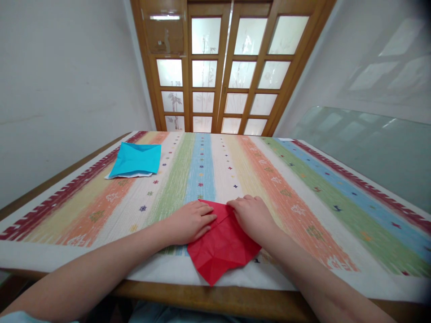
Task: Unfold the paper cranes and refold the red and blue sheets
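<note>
A red sheet of folded paper (pixel 222 249) lies at the near edge of the table, one corner pointing toward me. My left hand (pixel 190 222) rests flat on its upper left part, fingers pressing down. On the paper's upper right part, my right hand (pixel 252 216) presses with curled fingers near the top edge. Both hands meet close together over the fold, and the paper's far edge is partly hidden under them.
A striped, multicoloured cloth (pixel 303 193) covers the wooden table (pixel 235 303). A stack of blue paper (pixel 136 159) with a white sheet beneath it lies at the far left. A glass pane (pixel 370 143) leans at the right wall; wooden doors (pixel 222 67) stand beyond.
</note>
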{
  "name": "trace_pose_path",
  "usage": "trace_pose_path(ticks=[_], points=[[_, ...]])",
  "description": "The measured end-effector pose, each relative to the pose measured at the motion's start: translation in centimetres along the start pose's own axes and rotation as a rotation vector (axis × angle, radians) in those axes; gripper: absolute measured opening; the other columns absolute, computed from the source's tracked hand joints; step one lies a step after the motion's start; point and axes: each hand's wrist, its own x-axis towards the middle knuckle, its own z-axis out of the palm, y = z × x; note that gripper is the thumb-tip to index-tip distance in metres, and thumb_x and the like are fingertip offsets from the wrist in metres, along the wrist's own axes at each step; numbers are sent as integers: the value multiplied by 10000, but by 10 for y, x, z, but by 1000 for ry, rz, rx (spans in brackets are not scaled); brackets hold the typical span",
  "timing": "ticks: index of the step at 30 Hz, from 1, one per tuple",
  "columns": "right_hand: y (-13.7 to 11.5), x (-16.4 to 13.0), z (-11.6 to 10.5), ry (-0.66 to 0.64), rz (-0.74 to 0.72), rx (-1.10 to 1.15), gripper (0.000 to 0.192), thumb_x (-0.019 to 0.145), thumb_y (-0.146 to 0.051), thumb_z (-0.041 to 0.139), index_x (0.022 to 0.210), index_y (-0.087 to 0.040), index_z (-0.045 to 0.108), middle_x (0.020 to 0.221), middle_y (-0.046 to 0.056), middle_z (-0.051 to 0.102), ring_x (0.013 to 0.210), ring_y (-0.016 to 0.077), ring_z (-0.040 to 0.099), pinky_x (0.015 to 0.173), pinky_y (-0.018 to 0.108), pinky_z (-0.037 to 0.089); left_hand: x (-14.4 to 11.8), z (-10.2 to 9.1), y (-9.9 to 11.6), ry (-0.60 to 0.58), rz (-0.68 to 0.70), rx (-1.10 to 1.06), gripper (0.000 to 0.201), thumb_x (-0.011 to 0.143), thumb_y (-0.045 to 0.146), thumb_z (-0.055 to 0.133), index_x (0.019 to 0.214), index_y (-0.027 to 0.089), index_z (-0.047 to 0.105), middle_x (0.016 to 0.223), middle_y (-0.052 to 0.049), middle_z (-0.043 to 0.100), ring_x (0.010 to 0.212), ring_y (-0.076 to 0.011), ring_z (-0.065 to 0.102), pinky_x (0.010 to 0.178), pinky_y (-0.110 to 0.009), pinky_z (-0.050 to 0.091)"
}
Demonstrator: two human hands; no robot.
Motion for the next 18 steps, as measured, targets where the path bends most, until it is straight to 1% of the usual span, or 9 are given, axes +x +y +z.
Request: trace_pose_path(ticks=[4, 8, 10, 14, 18], points=[[-5, 1, 4, 5, -5, 20, 274, 937, -130, 555, 1136, -228, 715, 954, 95, 751, 892, 269, 658, 733, 366, 379, 0, 1, 5, -38, 32, -29, 406, 1023, 326, 467, 1361, 151, 606, 1380, -142, 624, 1270, -280, 583, 1101, -438, 447], [-6, 2, 12, 29, -6, 61, 323, 932, -108, 529, 1184, -211, 702, 973, 99, 723, 915, 254, 648, 760, 353, 405, -2, 2, 5, -64, 12, -27, 427, 1026, 337, 455, 1392, 163, 587, 1428, -143, 591, 1324, -287, 549, 1126, -446, 423], [-5, 2, 15, 55, -8, 88, 353, 925, -86, 509, 1201, -199, 698, 981, 99, 713, 918, 250, 642, 763, 347, 421, -4, 1, 4, -72, 3, -33, 461, 1012, 382, 490, 1415, 173, 568, 1450, -143, 573, 1346, -293, 530, 1140, -450, 406], [-3, 1, 19, 138, -10, 174, 385, 933, -70, 474, 1239, -176, 682, 1012, 101, 702, 929, 238, 633, 788, 340, 459, -8, -1, 1, -65, -1, -46, 605, 946, 506, 586, 1450, 175, 532, 1488, -162, 534, 1386, -316, 486, 1164, -466, 370], [-1, 1, 21, 247, -53, 302, 358, 973, -98, 454, 1242, -178, 675, 1033, 107, 702, 972, 225, 627, 856, 338, 485, -10, 4, -5, -35, -43, -10, 549, 974, 471, 543, 1449, 195, 535, 1525, -162, 491, 1417, -317, 449, 1182, -477, 331]])
